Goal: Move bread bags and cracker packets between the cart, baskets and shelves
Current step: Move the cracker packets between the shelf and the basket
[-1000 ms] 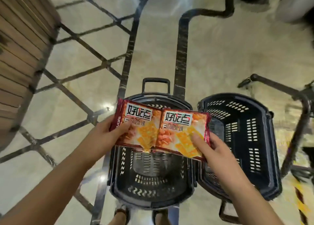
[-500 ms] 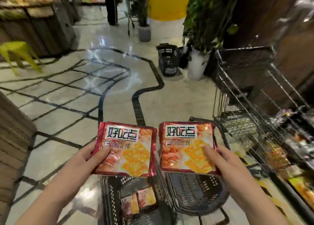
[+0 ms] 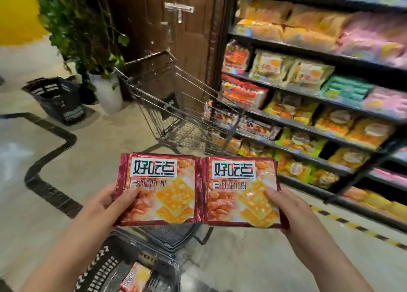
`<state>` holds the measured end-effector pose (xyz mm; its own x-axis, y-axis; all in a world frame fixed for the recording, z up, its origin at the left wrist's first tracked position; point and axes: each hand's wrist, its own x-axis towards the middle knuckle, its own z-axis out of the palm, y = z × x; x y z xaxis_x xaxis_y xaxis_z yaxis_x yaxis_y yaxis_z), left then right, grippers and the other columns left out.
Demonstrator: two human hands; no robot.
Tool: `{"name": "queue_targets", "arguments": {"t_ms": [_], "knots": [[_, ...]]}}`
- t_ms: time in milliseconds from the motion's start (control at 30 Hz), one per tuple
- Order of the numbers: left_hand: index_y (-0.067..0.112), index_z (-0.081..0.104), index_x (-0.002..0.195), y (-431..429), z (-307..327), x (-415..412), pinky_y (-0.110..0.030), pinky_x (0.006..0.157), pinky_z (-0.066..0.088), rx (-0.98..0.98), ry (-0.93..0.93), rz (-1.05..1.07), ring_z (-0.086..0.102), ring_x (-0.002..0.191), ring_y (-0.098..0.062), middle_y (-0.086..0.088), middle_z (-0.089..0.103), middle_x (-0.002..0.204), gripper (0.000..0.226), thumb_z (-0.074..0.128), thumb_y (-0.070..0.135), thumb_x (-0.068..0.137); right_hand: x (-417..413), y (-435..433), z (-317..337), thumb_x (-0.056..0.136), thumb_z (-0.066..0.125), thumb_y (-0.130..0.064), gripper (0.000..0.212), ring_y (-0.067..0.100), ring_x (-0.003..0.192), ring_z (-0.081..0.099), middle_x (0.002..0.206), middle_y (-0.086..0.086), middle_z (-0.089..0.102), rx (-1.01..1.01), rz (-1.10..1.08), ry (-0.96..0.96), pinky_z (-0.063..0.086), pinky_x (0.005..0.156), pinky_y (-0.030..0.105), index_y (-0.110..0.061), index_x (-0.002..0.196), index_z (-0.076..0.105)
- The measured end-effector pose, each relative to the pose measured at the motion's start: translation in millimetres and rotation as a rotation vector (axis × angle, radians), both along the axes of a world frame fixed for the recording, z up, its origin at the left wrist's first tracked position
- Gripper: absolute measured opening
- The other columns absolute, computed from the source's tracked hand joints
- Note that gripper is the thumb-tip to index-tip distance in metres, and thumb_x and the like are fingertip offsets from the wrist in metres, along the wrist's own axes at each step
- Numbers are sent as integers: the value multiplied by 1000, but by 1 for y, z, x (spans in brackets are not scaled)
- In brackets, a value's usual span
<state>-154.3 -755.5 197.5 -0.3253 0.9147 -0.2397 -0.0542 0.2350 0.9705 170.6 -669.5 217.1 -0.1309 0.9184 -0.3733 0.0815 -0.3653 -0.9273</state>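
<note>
Two red foil cracker packets, left [image 3: 157,189] and right [image 3: 241,191], pinched in left hand [image 3: 110,205] and right hand [image 3: 288,210]; judged mid-carry, next placement into wire metal cart [image 3: 176,106].

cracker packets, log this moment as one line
left hand: holds left packet | right hand: holds right packet | packets: side by side, face up | cart: ahead, looks empty | basket: below, one packet inside
</note>
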Motion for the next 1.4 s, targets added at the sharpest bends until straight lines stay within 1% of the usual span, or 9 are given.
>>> {"name": "queue_targets", "arguments": {"t_ms": [233,433,533,633,767,967,1067,1167,1400], "knots": [[36,79,104,51,22,170,-34,81,60,122,-89,-419,78,91,-18,-7,79,109,61,90,64,51,169,-85,18,80,65,-42,43,16,90,78,101,1,80,83,-390,12,51,81,34,-19,116,71],[31,77,109,57,32,366,-54,91,54,155,-60,-643,73,90,-41,-12,78,107,79,89,74,43,340,-160,16,86,63,-43,40,16,94,77,104,1,80,167,-625,26,52,83,34,-20,117,71],[24,78,102,57,28,478,-21,61,58,164,-66,-776,76,72,-20,-10,80,100,93,94,71,24,440,-204,15,89,64,-40,35,18,97,77,105,1,80,211,-763,15,54,90,37,-20,116,72],[20,77,105,53,34,583,-21,62,61,142,-97,-911,78,82,-19,-11,79,105,99,98,65,20,526,-244,18,86,64,-37,34,23,88,78,98,1,81,249,-912,-7,61,79,34,-18,113,73],[28,77,108,45,42,701,-39,87,60,132,-124,-1051,77,98,-23,-7,78,113,84,96,66,35,618,-282,27,88,64,-36,36,26,92,77,102,4,80,280,-1023,-3,57,86,42,-16,117,72],[21,72,111,49,48,852,-24,60,60,145,-109,-1134,78,82,-18,-1,81,95,48,82,42,70,720,-311,28,88,62,-37,34,20,98,77,106,3,80,343,-1144,-16,59,77,27,-19,114,74],[25,75,100,67,44,922,-25,61,61,153,-90,-1208,78,85,-20,2,81,92,52,91,53,58,768,-308,24,88,63,-37,32,22,99,77,105,5,80,342,-1241,-16,54,83,33,-19,112,74],[26,69,103,92,40,994,-21,57,59,162,-68,-1245,78,82,-17,4,81,90,17,65,29,87,824,-293,16,90,62,-40,32,25,101,76,106,5,79,330,-1301,-79,52,89,38,-20,112,74],[25,67,116,187,43,1153,-35,82,58,150,-87,-1362,78,93,-18,0,80,106,30,62,29,87,969,-199,19,85,71,-48,49,27,105,75,112,7,78,338,-1378,-76,52,91,41,-16,122,71]]}}
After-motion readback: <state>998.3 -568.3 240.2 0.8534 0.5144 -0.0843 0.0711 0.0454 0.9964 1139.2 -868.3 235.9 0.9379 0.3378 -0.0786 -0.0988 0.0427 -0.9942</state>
